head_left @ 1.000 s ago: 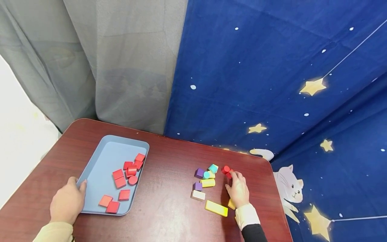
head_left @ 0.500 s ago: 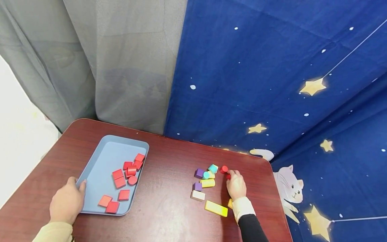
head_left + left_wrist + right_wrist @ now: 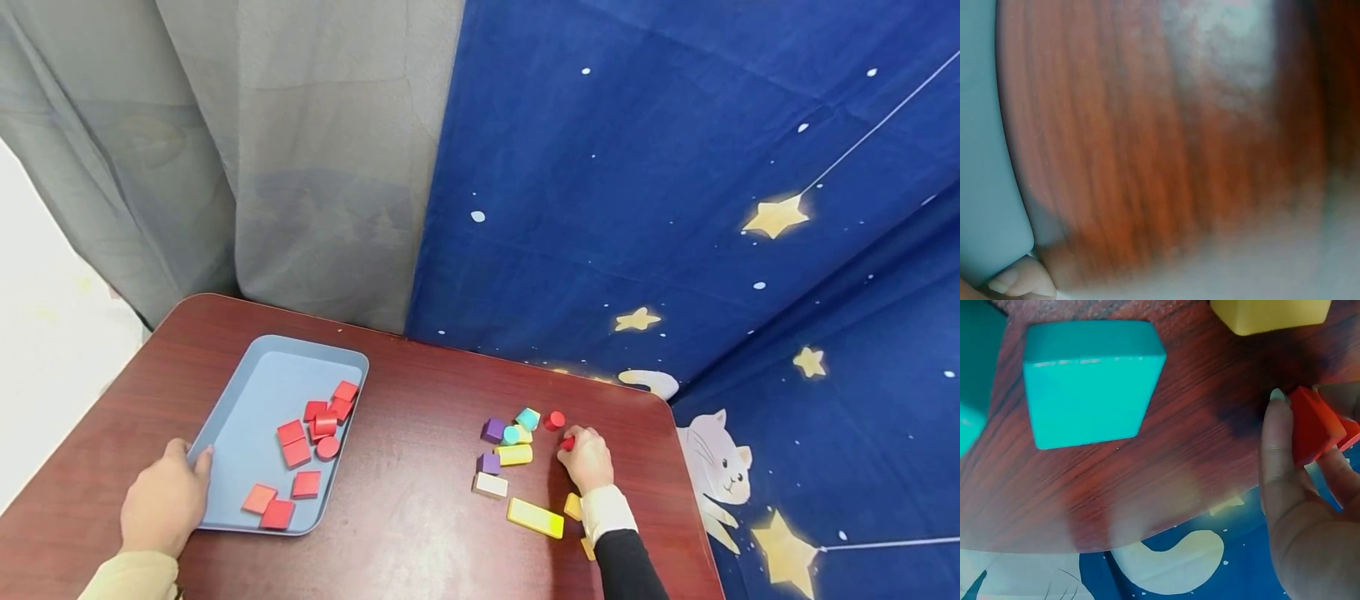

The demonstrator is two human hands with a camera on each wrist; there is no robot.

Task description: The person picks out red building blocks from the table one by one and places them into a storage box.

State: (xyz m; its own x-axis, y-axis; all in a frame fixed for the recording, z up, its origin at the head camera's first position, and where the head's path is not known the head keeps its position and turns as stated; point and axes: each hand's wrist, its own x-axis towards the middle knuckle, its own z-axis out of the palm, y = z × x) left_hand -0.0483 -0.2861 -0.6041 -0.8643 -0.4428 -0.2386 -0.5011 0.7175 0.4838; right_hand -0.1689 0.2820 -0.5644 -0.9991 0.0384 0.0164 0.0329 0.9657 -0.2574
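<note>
In the head view my right hand [image 3: 588, 460] pinches a red block [image 3: 567, 443] at the right of the table. The right wrist view shows this red block [image 3: 1313, 428] between thumb and fingers, with a second red piece [image 3: 1350, 434] partly hidden behind it. A red cylinder [image 3: 554, 421] stands just beyond the hand. On the left, my left hand [image 3: 167, 497] grips the near-left rim of a blue-grey tray [image 3: 258, 354], thumb over the edge. Several red blocks [image 3: 296, 452] lie in the tray, mostly toward its right side. One red cylinder lies on top of others there.
Left of the right hand sit purple blocks [image 3: 489, 463], teal pieces [image 3: 527, 418], a yellow cylinder [image 3: 514, 454], a white block [image 3: 491, 485] and a long yellow block [image 3: 536, 517]. Yellow pieces [image 3: 573, 506] lie beside the right wrist. Curtains [image 3: 600, 208] hang behind the table.
My right hand's fingers have closed on the red block and drawn it slightly toward me, away from the red cylinder. That cylinder has shifted a little left. The left hand and tray stay put.
</note>
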